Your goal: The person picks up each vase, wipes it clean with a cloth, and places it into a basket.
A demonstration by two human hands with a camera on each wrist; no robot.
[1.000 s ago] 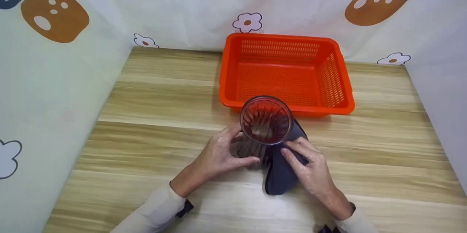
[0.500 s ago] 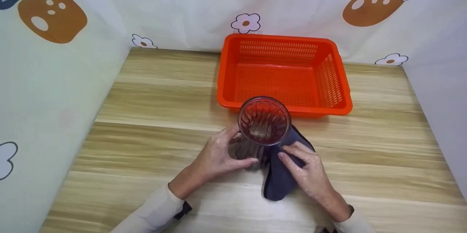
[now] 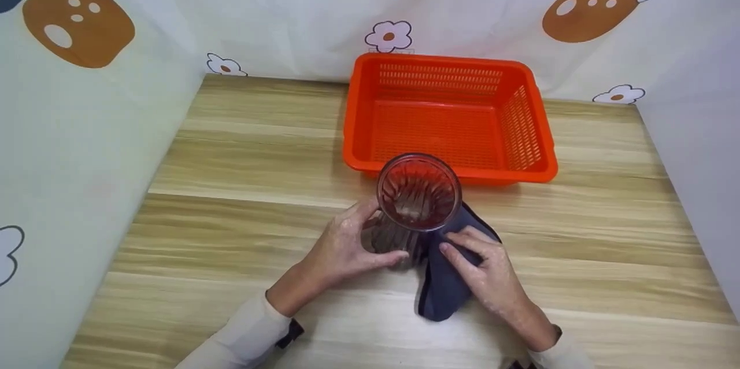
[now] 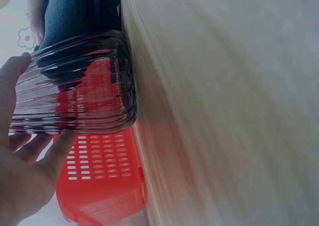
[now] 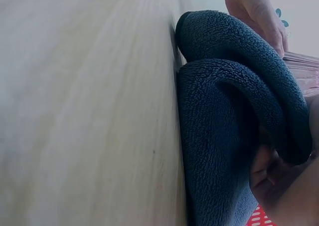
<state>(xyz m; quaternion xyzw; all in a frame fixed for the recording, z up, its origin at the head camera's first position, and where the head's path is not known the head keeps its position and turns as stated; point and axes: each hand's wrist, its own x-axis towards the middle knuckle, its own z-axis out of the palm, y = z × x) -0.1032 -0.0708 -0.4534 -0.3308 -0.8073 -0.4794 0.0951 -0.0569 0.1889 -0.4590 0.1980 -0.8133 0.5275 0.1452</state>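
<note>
A tinted, ribbed glass vase [image 3: 413,198] with a wide round rim stands upright on the table, in front of the basket. My left hand [image 3: 347,247] grips its left side, thumb at the front and fingers behind; the left wrist view shows the vase's ribbed base [image 4: 117,81] at the tabletop. A dark blue-grey towel [image 3: 445,294] hangs in folds to the right of the vase. My right hand [image 3: 491,270] pinches the towel near the vase's right side. In the right wrist view, the towel's folds [image 5: 214,116] reach the tabletop and partly cover the fingers.
An orange-red plastic basket [image 3: 355,126] with slotted walls stands behind the vase, and the vase's rim overlaps its front edge in the head view. The wood-grain table [image 3: 231,178] is bounded by patterned walls [image 3: 289,22] at the back and sides.
My right hand has shifted the towel slightly toward me, so its lower end hangs nearer the front. The left hand and vase hold their place. The head view has drifted slightly.
</note>
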